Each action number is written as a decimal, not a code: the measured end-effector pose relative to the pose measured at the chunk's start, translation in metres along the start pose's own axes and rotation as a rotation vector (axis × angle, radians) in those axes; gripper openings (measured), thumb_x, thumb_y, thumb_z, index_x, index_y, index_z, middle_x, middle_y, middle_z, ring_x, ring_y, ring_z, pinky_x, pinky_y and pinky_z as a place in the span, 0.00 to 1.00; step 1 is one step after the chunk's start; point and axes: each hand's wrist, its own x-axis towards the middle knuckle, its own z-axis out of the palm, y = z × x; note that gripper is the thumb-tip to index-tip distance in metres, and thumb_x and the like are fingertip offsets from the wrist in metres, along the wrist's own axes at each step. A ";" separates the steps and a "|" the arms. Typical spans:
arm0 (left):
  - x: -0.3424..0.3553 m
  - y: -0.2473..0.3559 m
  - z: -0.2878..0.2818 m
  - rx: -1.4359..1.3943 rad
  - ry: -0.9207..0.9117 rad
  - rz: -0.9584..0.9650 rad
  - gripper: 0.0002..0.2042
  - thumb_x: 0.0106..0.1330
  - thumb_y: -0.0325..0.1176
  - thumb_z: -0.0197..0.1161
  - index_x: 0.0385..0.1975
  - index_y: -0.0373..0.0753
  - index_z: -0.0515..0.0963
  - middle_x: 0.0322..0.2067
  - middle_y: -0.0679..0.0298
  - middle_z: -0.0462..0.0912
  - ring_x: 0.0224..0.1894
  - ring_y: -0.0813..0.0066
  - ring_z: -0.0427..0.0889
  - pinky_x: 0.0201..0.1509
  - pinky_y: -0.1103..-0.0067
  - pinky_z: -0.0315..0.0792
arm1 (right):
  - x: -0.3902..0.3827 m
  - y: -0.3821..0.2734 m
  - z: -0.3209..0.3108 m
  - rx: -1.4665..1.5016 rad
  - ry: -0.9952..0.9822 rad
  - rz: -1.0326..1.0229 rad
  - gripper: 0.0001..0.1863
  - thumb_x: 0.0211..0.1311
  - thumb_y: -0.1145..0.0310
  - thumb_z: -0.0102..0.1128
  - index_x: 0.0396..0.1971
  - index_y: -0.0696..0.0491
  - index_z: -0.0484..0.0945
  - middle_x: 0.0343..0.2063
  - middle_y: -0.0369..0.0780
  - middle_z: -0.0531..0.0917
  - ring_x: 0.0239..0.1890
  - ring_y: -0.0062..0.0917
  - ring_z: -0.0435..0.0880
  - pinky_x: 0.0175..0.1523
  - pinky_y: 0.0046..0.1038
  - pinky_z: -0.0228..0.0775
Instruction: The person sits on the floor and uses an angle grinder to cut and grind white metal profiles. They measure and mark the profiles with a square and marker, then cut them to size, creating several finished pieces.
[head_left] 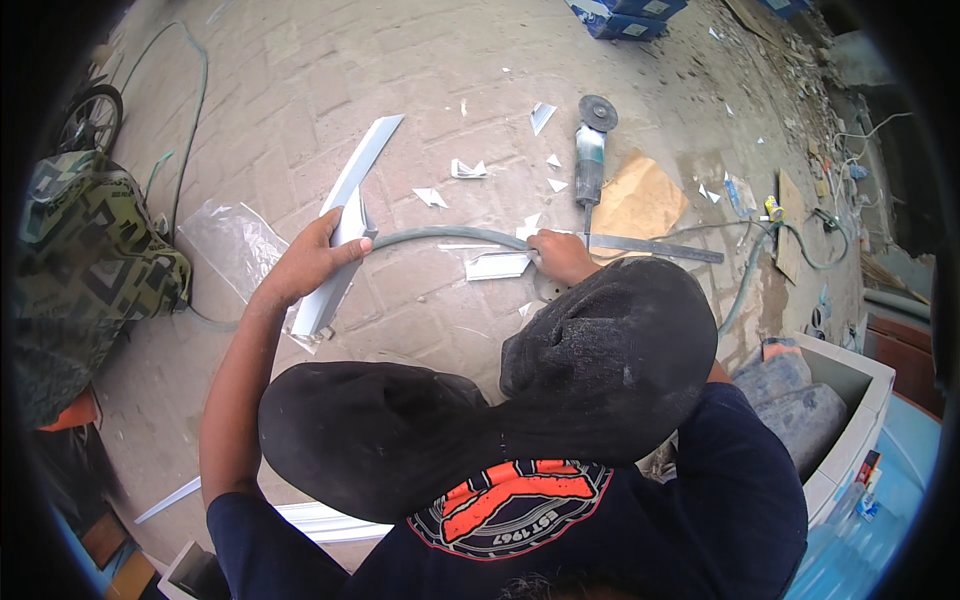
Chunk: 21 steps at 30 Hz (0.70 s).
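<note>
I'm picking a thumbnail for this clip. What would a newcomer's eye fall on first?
Probably the angle grinder with its dark disc, lying on the paving ahead of the right hand. Next come the long white strip in the left hand and the white scraps between that hand and the grinder. The orange print on the dark shirt, low in the picture, stands out too.

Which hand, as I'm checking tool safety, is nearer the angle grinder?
Right: the right hand is close below the angle grinder in the picture; the left hand is well off to its left, gripping a white strip.
</note>
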 end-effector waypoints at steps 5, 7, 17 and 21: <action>0.019 -0.110 0.079 0.328 -0.147 -0.015 0.39 0.68 0.52 0.75 0.71 0.30 0.72 0.54 0.35 0.86 0.57 0.43 0.88 0.63 0.58 0.78 | 0.003 -0.003 0.014 1.163 -0.250 0.335 0.10 0.71 0.70 0.66 0.49 0.55 0.85 0.41 0.40 0.93 0.26 0.17 0.79 0.33 0.24 0.70; 0.010 -0.112 0.106 0.380 -0.243 -0.027 0.34 0.67 0.50 0.75 0.66 0.33 0.75 0.51 0.36 0.88 0.56 0.39 0.87 0.62 0.57 0.78 | 0.000 -0.034 -0.016 1.363 -0.292 0.373 0.13 0.70 0.70 0.66 0.52 0.55 0.82 0.40 0.41 0.93 0.23 0.14 0.74 0.28 0.21 0.63; 0.020 -0.132 0.152 0.359 -0.245 0.055 0.29 0.65 0.47 0.75 0.61 0.35 0.79 0.50 0.40 0.89 0.55 0.41 0.88 0.61 0.57 0.79 | 0.008 -0.045 0.007 0.935 0.140 0.300 0.13 0.64 0.64 0.68 0.46 0.54 0.86 0.39 0.45 0.91 0.43 0.35 0.89 0.52 0.36 0.78; 0.014 -0.141 0.145 0.306 -0.159 0.013 0.26 0.66 0.45 0.76 0.58 0.34 0.81 0.50 0.40 0.89 0.55 0.43 0.89 0.61 0.58 0.79 | 0.007 -0.053 -0.016 0.779 0.143 0.272 0.10 0.68 0.68 0.64 0.44 0.56 0.86 0.35 0.39 0.92 0.40 0.24 0.90 0.52 0.31 0.78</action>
